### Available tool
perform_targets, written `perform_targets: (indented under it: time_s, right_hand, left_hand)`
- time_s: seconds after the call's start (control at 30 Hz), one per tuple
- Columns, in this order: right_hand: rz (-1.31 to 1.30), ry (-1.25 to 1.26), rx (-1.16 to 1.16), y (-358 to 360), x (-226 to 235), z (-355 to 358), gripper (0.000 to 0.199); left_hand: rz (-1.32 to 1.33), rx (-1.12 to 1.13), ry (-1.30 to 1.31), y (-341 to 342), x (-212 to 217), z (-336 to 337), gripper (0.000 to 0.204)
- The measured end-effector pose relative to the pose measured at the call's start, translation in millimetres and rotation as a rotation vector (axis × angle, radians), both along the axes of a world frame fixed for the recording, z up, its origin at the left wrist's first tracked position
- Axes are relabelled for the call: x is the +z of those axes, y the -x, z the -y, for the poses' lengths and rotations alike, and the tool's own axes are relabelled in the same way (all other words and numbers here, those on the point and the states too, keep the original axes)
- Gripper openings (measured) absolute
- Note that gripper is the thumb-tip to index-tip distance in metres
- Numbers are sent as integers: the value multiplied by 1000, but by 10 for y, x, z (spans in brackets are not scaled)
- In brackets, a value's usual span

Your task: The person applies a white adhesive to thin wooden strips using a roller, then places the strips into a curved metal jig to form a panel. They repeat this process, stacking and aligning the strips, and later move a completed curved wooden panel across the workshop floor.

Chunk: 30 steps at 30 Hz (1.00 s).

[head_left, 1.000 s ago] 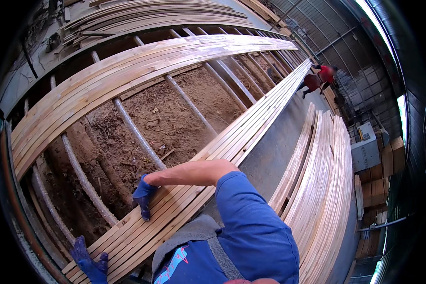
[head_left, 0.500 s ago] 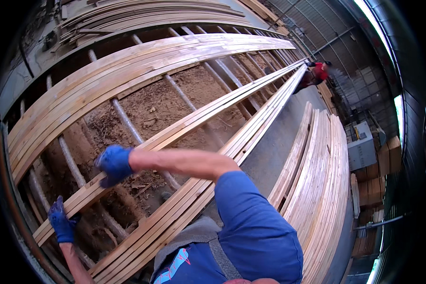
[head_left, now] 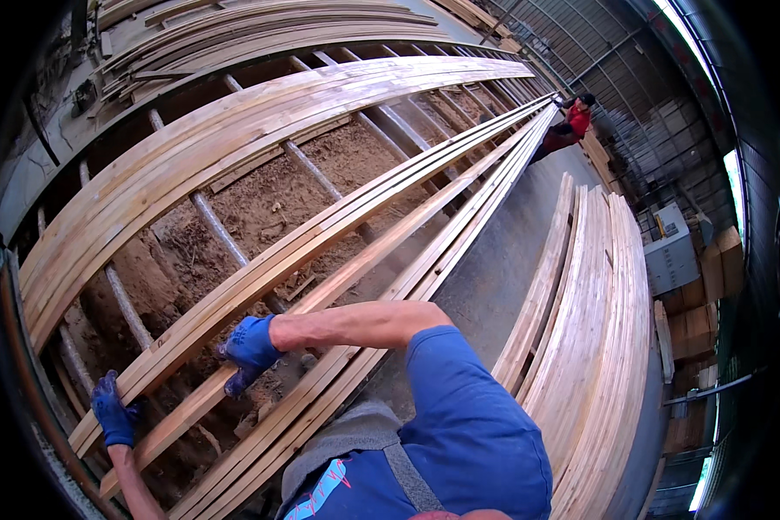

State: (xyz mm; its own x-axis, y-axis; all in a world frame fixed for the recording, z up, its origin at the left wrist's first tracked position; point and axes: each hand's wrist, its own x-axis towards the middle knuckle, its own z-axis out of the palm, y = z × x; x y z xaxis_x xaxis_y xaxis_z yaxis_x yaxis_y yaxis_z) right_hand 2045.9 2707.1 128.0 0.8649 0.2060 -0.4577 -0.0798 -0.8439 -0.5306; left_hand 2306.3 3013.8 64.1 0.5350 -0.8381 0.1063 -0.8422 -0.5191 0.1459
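While only the head view is available, it shows both gloved hands on long timber. Right hand (head_left: 250, 347), in a blue glove, is curled closed over the near end of a bundle of long wooden strips (head_left: 338, 230); fingers wrap the edge from above. Left hand (head_left: 113, 414), also blue-gloved, is closed on the same bundle's lower end, nearer the person. The strips run lengthwise away from the hands, up and to the right, toward a person in red (head_left: 572, 121) at the far end. Bundle lies across metal crossbars (head_left: 217, 230) over bare soil (head_left: 269, 204), between a wider stack of boards (head_left: 191, 165) on the left and loose strips (head_left: 459, 243) on the right. Further stacked boards (head_left: 598, 329) lie well apart, beyond a concrete floor (head_left: 494, 277).
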Motion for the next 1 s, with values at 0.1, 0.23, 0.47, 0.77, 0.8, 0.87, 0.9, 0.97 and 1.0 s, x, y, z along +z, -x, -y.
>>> perform_targets:
  time_s: [0.1, 0.23, 0.47, 0.77, 0.8, 0.87, 0.9, 0.97, 1.0]
  right_hand:
    - [135, 101, 8, 228, -171, -136, 70]
    - [183, -1, -31, 485, -379, -324, 78]
    - [-570, -13, 148, 46, -335, -2, 86]
    - [333, 318, 22, 538, -312, -546, 40]
    - [503, 338, -67, 623, -237, -617, 39]
    - [290, 280, -186, 732, -70, -844, 31]
    - [222, 124, -299, 827, -80, -840, 30]
    - [342, -117, -358, 1015, -76, -832, 26]
    - [421, -93, -345, 1056, -76, -896, 22]
  left_hand:
    - [-30, -5, -5, -39, -29, 20, 76]
    - [68, -33, 16, -103, -143, -217, 75]
    - [21, -47, 27, -125, -166, 11, 69]
    - [19, -187, 198, 28, 136, 52, 52]
    - [13, -137, 226, -53, 35, -20, 53]
    - [10, -61, 142, -51, -62, -177, 52]
    - [33, -18, 103, 64, 69, -236, 52]
    - [-68, 56, -27, 164, 166, -288, 66]
    - [-65, 26, -62, 227, 127, -328, 76]
